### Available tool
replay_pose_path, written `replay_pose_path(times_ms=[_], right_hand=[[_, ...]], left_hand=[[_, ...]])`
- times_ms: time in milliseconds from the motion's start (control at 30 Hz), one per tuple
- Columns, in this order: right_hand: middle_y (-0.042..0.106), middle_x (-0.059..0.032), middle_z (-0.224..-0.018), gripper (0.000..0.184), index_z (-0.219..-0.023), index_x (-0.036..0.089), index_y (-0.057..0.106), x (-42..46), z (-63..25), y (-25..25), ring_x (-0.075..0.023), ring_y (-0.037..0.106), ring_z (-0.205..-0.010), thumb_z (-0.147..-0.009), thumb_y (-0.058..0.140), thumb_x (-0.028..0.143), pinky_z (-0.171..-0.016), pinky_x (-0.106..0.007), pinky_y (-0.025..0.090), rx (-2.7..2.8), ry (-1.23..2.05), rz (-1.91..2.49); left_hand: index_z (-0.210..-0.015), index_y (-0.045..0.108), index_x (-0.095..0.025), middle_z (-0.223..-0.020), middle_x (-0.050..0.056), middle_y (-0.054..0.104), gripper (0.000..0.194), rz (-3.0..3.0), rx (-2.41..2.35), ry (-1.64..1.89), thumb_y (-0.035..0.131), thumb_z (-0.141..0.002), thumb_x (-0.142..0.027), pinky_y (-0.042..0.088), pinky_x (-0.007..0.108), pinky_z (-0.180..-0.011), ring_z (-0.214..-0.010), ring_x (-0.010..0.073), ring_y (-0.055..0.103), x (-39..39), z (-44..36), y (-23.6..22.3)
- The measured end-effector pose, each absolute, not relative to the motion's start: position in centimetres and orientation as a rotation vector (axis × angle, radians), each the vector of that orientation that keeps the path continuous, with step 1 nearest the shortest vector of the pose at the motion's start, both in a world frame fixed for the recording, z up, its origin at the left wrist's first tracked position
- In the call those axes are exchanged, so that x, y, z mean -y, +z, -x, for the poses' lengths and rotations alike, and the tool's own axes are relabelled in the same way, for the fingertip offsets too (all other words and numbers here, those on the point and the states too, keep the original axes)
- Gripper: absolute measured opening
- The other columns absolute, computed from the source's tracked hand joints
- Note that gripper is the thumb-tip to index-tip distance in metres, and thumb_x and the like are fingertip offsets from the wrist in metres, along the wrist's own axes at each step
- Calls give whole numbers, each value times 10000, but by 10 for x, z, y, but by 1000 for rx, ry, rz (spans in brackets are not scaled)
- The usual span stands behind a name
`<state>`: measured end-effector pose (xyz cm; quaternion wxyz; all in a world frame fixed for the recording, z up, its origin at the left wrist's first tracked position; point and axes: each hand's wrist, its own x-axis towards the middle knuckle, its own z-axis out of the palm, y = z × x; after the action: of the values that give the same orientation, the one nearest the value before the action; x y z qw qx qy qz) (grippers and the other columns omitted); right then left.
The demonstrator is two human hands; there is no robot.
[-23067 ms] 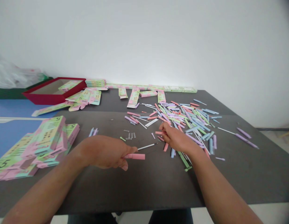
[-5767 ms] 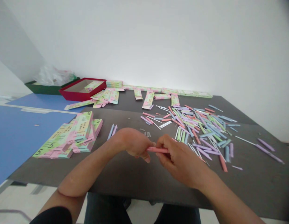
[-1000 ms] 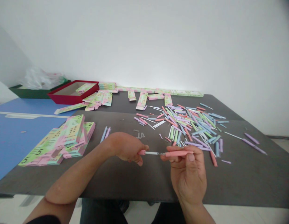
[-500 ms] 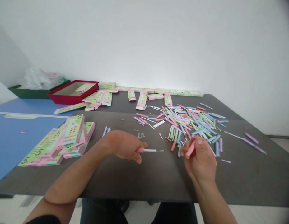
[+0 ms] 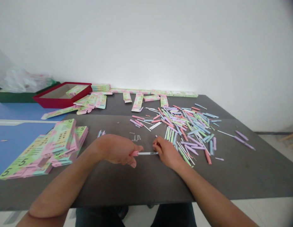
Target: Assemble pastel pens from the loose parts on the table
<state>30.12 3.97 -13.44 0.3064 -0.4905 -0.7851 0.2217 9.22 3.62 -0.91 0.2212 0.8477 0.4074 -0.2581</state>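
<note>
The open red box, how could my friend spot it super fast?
Start at the dark grey table and look towards its far left, near the white wall. There, the open red box with a pale inside holds pink-and-green cardboard packaging. Its neighbour, the dark green box, has a clear plastic bag on it instead.

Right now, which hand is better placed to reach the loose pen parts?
Probably the right hand: it is nearer the loose pen parts; the left hand holds a pink pen piece and refill.
</note>
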Motion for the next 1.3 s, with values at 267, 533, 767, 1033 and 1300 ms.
replay_pose_path(times_ms=[267, 533, 767, 1033, 1300], right_hand=[[598, -19, -775, 60, -862, 197, 533, -35, -299, -138, -164, 550, -732, -882, 476, 200, -657, -265, 366, 2155, 590, 1312], [606, -27, -826, 81, -925, 202, 568, -36, -296, -140, -170, 555, -773, -881, 500, 207, -689, -275, 385, 2163, 500, 1210], [623, -60, -874, 60, -897, 191, 516, -37, -283, -149, -195, 564, -786, -897, 456, 193, -655, -286, 337, 2418, 217, 1473], [617, -81, -901, 42, -884, 194, 501, -35, -282, -149, -248, 564, -869, -873, 515, 233, -725, -336, 360, 2418, 29, 1613], [633, -90, -1001, 220, -1132, 174, 471, -41, -283, -152, -239, 579, -929, -931, 387, 205, -755, -330, 379, 2462, 114, 1711]], left_hand=[[-1261, 516, -235, -867, 31, 716, 464, -2364, -1139, -700, 582, -821, -367, 341, 252, -502, -748, 202, 645, -34, -93, -6], [-1267, 521, -225, -846, 22, 716, 475, -2362, -1137, -666, 587, -818, -363, 354, 256, -507, -732, 204, 646, -33, -92, -5], [-1294, 503, -204, -861, 41, 721, 513, -2388, -1125, -652, 578, -821, -390, 370, 264, -522, -743, 221, 649, -34, -91, -10], [-1256, 533, -202, -886, 60, 725, 475, -2418, -1126, -639, 575, -822, -389, 386, 263, -538, -762, 229, 655, -35, -90, -12], [-1252, 532, -210, -950, 71, 715, 478, -2408, -1150, -644, 571, -816, -399, 403, 273, -572, -819, 248, 655, -35, -91, -18]])
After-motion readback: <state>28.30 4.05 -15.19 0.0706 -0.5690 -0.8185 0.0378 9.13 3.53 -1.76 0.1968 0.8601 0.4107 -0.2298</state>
